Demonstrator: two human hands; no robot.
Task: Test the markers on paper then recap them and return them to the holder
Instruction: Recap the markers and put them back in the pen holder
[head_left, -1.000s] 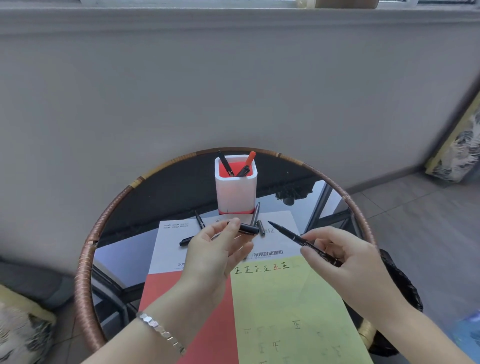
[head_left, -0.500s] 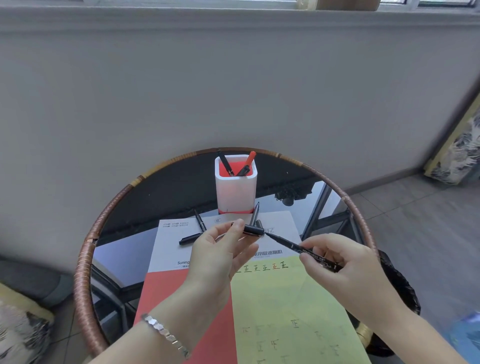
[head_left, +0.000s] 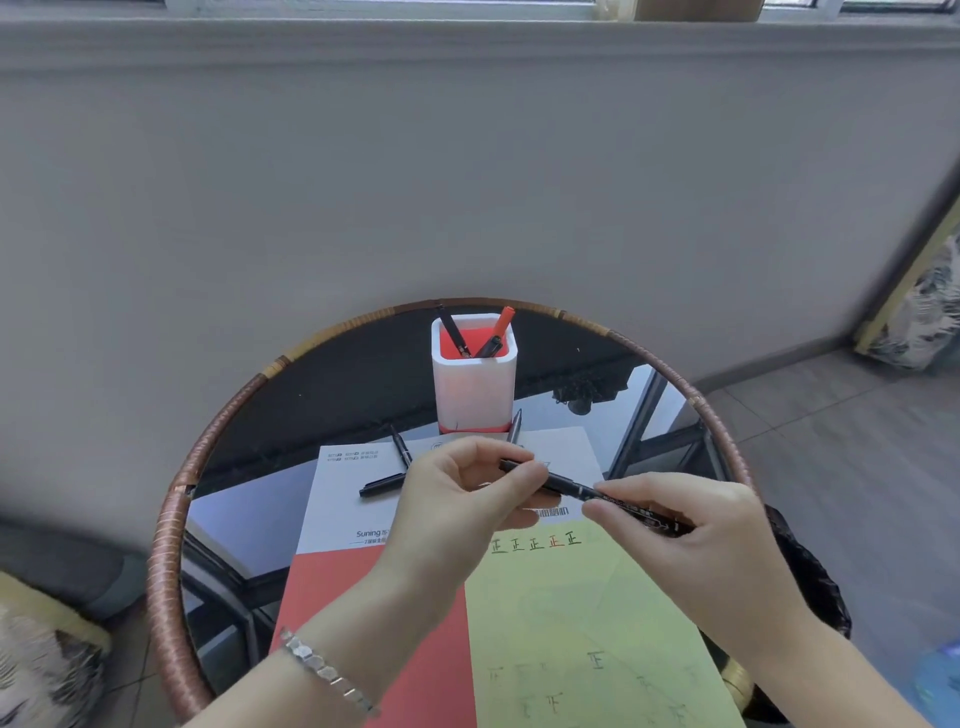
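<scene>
Marker (head_left: 571, 486) spans our hands, left grip (head_left: 457, 499) pinching its cap end, right grip (head_left: 691, 540) grasping its barrel, holder (head_left: 475, 387) at twelve o'clock.

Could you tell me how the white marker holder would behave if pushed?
The holder is taller than wide, so a push near its rim might tip it. It stands on the glass table, so a low push would probably slide it. Holding few markers, it is likely light.

A shiny silver bracelet (head_left: 324, 670) of little six-sided links sits on the wrist behind the left hand (head_left: 457, 514), down at seven o'clock.
</scene>
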